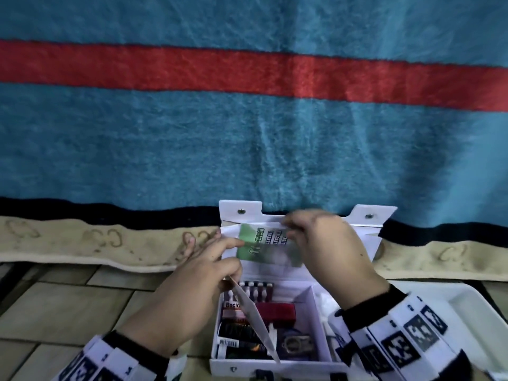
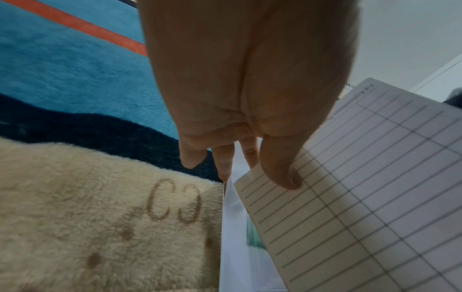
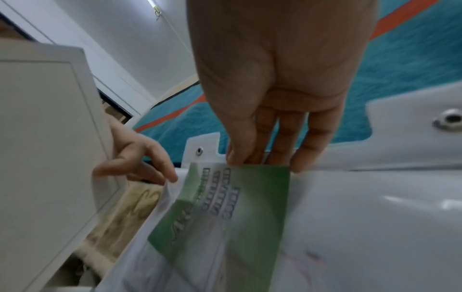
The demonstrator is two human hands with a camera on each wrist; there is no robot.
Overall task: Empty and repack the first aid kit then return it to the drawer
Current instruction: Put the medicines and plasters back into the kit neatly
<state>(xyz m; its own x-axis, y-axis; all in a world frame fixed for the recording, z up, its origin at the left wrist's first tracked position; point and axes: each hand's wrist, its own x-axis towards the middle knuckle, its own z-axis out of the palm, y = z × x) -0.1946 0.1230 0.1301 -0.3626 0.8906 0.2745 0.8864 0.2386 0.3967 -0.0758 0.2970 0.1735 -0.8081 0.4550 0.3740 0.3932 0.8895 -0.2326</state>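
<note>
The white first aid kit [image 1: 313, 295] stands open on the tiled floor, its lid [image 1: 368, 243] leaning back against a blanket. My right hand [image 1: 291, 229] pinches the top edge of a green printed card [image 1: 255, 248] that lies against the inside of the lid; the right wrist view shows the same hand [image 3: 267, 162] and green card [image 3: 225, 213]. My left hand [image 1: 231, 259] holds a ruled card [image 1: 255, 317] over the kit's left compartment. In the left wrist view its thumb [image 2: 285, 170] presses on that ruled card [image 2: 362, 187].
Inside the kit lie a red box [image 1: 275, 312], a black item with a barcode [image 1: 236, 336], a row of swabs [image 1: 253, 290] and white gauze [image 1: 327, 303]. A white tray [image 1: 467, 303] sits on the right. A blue, red-striped blanket [image 1: 247, 133] hangs behind.
</note>
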